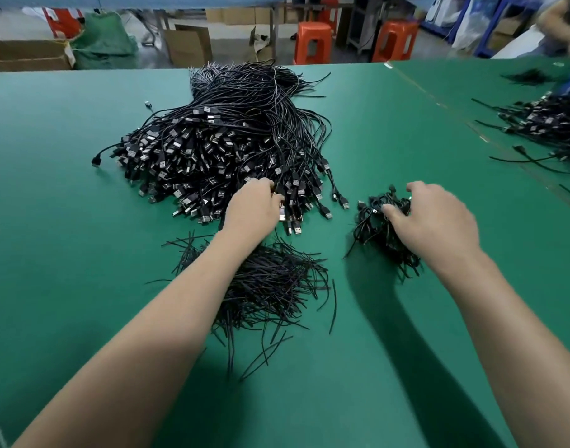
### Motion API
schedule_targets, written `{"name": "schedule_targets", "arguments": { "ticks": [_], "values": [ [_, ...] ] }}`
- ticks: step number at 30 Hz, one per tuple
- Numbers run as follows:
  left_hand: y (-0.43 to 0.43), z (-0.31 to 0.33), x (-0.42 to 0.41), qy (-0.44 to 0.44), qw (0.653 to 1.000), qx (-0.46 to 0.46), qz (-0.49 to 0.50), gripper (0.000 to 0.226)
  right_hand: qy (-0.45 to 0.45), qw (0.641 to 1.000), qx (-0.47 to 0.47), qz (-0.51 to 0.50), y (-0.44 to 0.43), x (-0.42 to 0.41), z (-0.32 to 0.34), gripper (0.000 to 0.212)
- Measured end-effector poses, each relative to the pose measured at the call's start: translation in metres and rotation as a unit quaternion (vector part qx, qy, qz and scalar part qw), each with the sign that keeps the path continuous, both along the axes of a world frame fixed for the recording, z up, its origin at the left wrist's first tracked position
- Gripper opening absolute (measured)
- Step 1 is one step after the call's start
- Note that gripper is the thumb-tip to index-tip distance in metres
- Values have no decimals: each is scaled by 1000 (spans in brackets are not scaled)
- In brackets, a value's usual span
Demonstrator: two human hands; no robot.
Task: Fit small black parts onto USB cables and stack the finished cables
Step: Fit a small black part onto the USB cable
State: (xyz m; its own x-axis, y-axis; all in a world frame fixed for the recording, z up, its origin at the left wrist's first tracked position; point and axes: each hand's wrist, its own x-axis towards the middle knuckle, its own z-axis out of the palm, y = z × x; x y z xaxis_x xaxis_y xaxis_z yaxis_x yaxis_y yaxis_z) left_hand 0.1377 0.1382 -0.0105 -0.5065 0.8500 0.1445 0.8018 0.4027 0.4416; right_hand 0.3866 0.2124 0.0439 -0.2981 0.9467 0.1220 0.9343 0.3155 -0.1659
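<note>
A person is stretching both bare arms out over a green matte table (83,253). A large heap of black USB cables with silver-tipped plugs (219,140) is lying in the middle of the table. Its plugs are fanning toward the person and its thin cords are trailing away.

The left hand (252,206) is resting palm down on the near edge of this heap, with its fingers curling in among the plugs. The fingertips are hiding behind the hand, so it is not possible to tell whether they are pinching a plug or only touching the heap.

To the right, well apart from the big heap, a small tangled bundle of black cables (372,221) is sitting on the table. The right hand (435,218) is arching over it like a claw, with the thumb tip touching its top. The hand is blurring slightly, and whether it is gripping the bundle cannot be told.

A loose pile of thin black strips (277,286) is lying under and beside the left forearm, just nearer than the big heap.

Another heap of black cables (548,121) is lying at the far right edge. Orange plastic stools (312,40) and brown cardboard boxes (188,43) are standing beyond the table.
</note>
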Motion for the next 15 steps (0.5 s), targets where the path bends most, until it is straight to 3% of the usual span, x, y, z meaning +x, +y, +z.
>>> {"name": "schedule_targets", "arguments": {
  "ticks": [4, 9, 12, 14, 15],
  "values": [
    [25, -2, -8, 38, 999, -23, 27, 38, -16, 994, -42, 99, -25, -17, -13, 47],
    [30, 1, -12, 25, 999, -2, 38, 28, 0, 993, 10, 114, -47, -30, -26, 44],
    [13, 9, 0, -84, 994, 62, 20, 24, 122, 980, -24, 155, -55, -39, -24, 45],
    [-5, 19, 18, -165, 982, 89, -8, 18, 246, 945, -155, 147, -58, -48, -20, 55],
    [-18, 24, 29, -201, 974, 97, -25, 14, 314, 911, -232, 131, -60, -53, -19, 59]
  ]
}}
